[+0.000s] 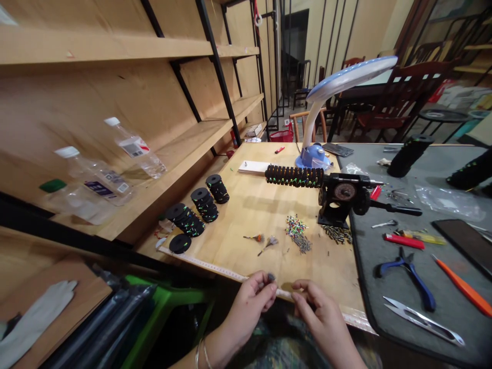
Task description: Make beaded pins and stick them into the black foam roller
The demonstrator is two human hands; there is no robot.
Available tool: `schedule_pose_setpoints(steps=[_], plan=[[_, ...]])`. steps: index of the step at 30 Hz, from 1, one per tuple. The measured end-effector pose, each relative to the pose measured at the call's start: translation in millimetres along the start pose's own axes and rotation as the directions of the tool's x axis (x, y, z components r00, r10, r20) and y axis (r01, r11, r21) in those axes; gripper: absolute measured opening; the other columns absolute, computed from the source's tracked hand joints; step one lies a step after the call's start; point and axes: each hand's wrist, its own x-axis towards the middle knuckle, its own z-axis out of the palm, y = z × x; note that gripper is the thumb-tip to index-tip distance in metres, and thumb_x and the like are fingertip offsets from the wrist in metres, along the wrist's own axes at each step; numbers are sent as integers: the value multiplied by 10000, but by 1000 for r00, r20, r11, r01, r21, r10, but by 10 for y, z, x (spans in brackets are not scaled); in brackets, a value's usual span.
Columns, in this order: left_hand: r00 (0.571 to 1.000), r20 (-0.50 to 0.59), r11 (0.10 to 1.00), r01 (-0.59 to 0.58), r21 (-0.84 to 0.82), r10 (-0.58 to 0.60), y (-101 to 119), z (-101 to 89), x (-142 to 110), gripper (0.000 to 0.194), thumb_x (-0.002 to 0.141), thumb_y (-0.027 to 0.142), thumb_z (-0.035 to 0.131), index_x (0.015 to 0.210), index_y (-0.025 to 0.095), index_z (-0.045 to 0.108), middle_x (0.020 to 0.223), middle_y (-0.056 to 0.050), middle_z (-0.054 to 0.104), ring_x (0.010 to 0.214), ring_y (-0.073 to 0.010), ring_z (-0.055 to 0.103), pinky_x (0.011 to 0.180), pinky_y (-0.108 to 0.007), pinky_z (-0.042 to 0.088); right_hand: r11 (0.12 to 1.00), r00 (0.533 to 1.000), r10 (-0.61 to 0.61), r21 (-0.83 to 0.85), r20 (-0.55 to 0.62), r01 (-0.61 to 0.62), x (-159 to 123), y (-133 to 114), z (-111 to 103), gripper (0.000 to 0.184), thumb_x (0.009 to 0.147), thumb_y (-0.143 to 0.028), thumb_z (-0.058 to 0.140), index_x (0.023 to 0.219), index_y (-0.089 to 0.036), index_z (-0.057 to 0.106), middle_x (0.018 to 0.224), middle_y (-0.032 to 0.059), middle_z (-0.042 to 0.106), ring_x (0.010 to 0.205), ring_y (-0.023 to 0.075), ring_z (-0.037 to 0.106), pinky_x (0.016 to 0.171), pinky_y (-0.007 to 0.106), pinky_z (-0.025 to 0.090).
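Observation:
At the front edge of the wooden table, my left hand (251,302) pinches a small dark fuzzy tuft between thumb and fingertips; the tuft (271,278) sticks out above the thumb. Close by on the right, my right hand (317,310) has its thumb and curled fingers drawn together. Anything thin between them is too small to make out. Beyond the hands lie two small feathery tufts, a yellow-orange tuft (258,238) and a paler tuft (271,242). A heap of coloured beads (295,224) and a heap of small grey metal pieces (302,243) sit to their right.
Black foam spools (185,219) stand at left. A hand-cranked winder (340,197) carries a wound black roll (294,176), near a blue desk lamp (310,154). Blue pliers (409,277), silver snips (423,320) and orange tweezers (463,284) lie on the grey mat (372,246). Shelving (184,148) borders the left.

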Motion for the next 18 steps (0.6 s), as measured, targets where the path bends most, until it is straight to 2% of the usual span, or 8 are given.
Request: schedule_pose_setpoints(steps=[6, 10, 13, 18], plan=[[990, 78, 986, 127, -105, -119, -12, -7, -45, 358, 631, 374, 830, 761, 125, 608, 659, 17, 561, 510, -46, 381, 480, -195, 167, 997, 999, -40, 67, -20, 41, -36, -12, 19, 250, 899, -462, 501, 957, -222, 461, 565, -51, 576, 532, 156, 570, 551, 243, 435], [978, 147, 964, 173, -200, -145, 16, 23, -28, 345, 598, 324, 862, 759, 107, 648, 717, -16, 602, 509, -36, 413, 476, -187, 180, 994, 996, -86, 62, -18, 87, -48, 5, 30, 235, 912, -438, 498, 990, -225, 436, 577, -52, 586, 534, 150, 579, 553, 236, 444], [978, 157, 959, 170, -225, -136, 27, 72, 8, 334, 598, 320, 868, 726, 105, 647, 662, 2, 571, 505, -33, 408, 476, -178, 194, 991, 991, -133, 24, 2, 133, -60, -1, 30, 201, 917, -403, 495, 990, -223, 441, 597, -42, 597, 541, 150, 586, 550, 232, 453], [992, 105, 978, 95, -186, -77, 10, 143, 64, 325, 607, 340, 859, 709, 113, 650, 645, 8, 566, 533, -52, 428, 499, -180, 266, 986, 987, -162, -44, 12, 162, -72, 14, 22, 162, 926, -371, 475, 991, -232, 424, 623, -31, 623, 551, 151, 595, 562, 236, 463]])
